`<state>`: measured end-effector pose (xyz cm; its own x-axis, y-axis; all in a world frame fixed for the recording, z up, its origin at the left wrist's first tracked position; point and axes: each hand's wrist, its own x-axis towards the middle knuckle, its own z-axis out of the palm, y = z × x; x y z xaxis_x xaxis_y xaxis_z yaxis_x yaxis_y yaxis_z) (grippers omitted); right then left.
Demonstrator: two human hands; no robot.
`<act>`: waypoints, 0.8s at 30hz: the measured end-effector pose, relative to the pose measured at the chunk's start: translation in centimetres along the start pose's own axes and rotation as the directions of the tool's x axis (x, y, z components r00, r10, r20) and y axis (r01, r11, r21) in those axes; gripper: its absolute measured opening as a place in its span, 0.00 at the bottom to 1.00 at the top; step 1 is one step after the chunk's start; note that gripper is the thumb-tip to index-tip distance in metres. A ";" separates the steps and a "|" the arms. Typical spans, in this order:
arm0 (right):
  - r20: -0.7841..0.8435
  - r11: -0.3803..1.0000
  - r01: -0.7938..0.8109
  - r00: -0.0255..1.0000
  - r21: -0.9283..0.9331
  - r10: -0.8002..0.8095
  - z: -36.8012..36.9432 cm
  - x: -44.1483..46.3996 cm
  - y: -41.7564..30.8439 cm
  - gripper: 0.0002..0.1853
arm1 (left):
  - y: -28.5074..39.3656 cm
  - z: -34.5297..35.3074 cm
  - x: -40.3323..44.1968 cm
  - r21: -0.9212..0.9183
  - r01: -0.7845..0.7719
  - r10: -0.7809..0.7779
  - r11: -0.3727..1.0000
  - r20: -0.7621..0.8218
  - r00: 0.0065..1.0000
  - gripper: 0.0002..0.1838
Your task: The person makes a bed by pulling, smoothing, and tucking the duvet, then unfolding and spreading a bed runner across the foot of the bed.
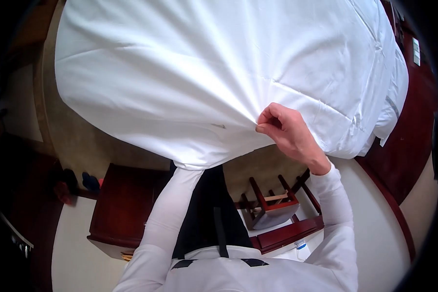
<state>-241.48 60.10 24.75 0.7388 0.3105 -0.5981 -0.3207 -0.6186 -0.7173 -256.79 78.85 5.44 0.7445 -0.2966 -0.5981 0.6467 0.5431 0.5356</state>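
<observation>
A large white bed cover (180, 78) spreads across the upper view, its near edge hanging toward my body. My right hand (284, 129) is closed in a pinch on the cloth right of centre, and creases fan out from its thumb and forefinger. My left forearm, in a white sleeve (168, 209), reaches under or into the cover at its near edge. The cloth hides my left hand, so its fingers do not show. A small dark slit or mark (219, 126) is visible in the cloth left of my right hand.
A dark red wooden cabinet (124, 204) stands at lower left, with shoes (90, 181) on the floor beyond it. A wooden chair or stool (272, 209) is at lower right of my legs. Dark red wood (413, 131) borders the bed on the right.
</observation>
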 end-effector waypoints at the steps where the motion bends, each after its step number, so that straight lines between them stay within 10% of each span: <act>1: 0.064 0.996 -0.065 0.996 0.062 0.061 -0.4 0.2 0.1 0.03 | -0.1 -0.1 0.1 0.011 -0.007 0.007 1.000 0.000 1.000 0.31; 6: 0.161 0.977 -0.150 0.979 0.152 0.125 -3.2 -0.1 -1.9 0.03 | -0.9 -0.8 0.6 0.043 -0.033 0.033 0.999 0.004 0.999 0.31; 9: -0.124 0.861 0.224 0.942 -0.456 -0.311 -6.5 1.6 -2.0 0.03 | -1.1 -1.2 1.0 0.075 -0.056 0.055 0.996 0.019 0.998 0.31; 12: -0.306 0.452 0.074 0.639 -0.889 -0.706 -12.4 9.1 0.7 0.03 | -1.6 -2.0 2.5 0.135 -0.083 0.076 0.987 0.061 0.995 0.31; 15: -0.433 0.461 -0.126 0.619 -0.878 -0.655 -9.7 14.5 2.8 0.02 | -2.3 -3.2 3.7 0.224 -0.109 0.080 0.968 0.134 0.988 0.31; 24: -0.360 0.777 0.203 0.798 -0.597 -0.484 6.6 4.0 6.7 0.21 | 2.0 1.1 3.6 0.268 -0.070 0.013 0.961 0.206 0.978 0.25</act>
<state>-244.57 62.04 15.18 0.9577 0.2878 -0.0011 0.2543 -0.8480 -0.4650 -252.66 77.97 5.02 0.7713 -0.4449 -0.4551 0.6139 0.3317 0.7163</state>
